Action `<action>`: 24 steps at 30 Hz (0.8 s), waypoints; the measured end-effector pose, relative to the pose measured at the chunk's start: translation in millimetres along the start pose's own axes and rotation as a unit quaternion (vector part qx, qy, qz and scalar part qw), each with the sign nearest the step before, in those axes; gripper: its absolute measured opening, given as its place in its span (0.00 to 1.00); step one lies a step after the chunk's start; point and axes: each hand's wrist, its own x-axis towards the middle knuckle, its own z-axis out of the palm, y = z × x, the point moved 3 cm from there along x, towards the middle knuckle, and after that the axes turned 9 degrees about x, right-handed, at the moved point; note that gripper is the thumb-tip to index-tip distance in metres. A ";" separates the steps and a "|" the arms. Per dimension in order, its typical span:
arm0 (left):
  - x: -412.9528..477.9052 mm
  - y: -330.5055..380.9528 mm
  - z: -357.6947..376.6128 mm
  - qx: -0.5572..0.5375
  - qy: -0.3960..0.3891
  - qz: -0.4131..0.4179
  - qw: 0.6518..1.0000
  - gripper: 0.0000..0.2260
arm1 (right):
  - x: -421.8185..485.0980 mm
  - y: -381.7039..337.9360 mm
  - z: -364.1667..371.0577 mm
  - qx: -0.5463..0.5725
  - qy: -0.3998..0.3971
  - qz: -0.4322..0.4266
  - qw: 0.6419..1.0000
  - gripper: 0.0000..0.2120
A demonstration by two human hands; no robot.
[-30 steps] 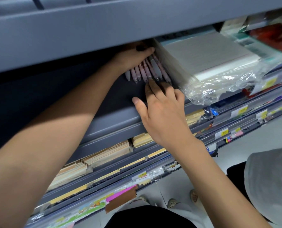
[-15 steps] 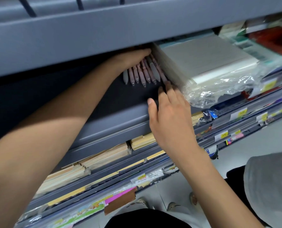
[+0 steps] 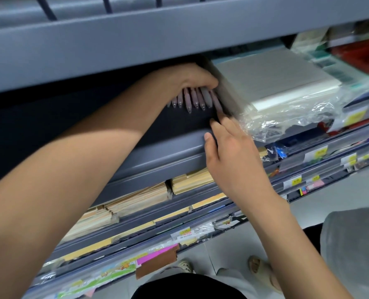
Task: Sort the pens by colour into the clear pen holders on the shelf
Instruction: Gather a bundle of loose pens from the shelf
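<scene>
Pens (image 3: pixel 195 99) lie fanned on the shelf (image 3: pixel 157 152) just left of the paper stack (image 3: pixel 276 83), their upper ends gripped by the left hand (image 3: pixel 192 76); the right hand (image 3: pixel 233 156), fingers straight, touches the pen nearest the stack.

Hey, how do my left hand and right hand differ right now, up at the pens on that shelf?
The left hand curls over the bunch of pink pens, gripping them; the right hand has straight fingers, reaching to the rightmost pen's tip. The left hand sits deep under the upper shelf; the right hand lies nearer, thumb on the shelf's front edge. Both are bare and meet at the same bunch.
</scene>
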 end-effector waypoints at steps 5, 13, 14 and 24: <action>-3.4 2.6 1.7 0.040 -0.027 -0.010 0.999 0.20 | -3.0 -1.2 0.2 -0.006 0.002 -0.006 1.000 0.16; -4.8 -2.9 4.2 -0.028 0.094 -0.017 0.995 0.04 | -3.3 -2.0 -0.2 0.003 0.003 0.003 1.000 0.16; -3.5 -5.7 2.9 -0.029 0.112 -0.018 0.993 0.10 | -3.4 -2.8 -0.4 0.004 0.013 0.005 1.000 0.15; 6.5 -59.5 -4.5 0.015 0.175 0.032 0.984 0.36 | 20.4 -22.7 -0.9 -0.087 -0.006 0.084 0.993 0.16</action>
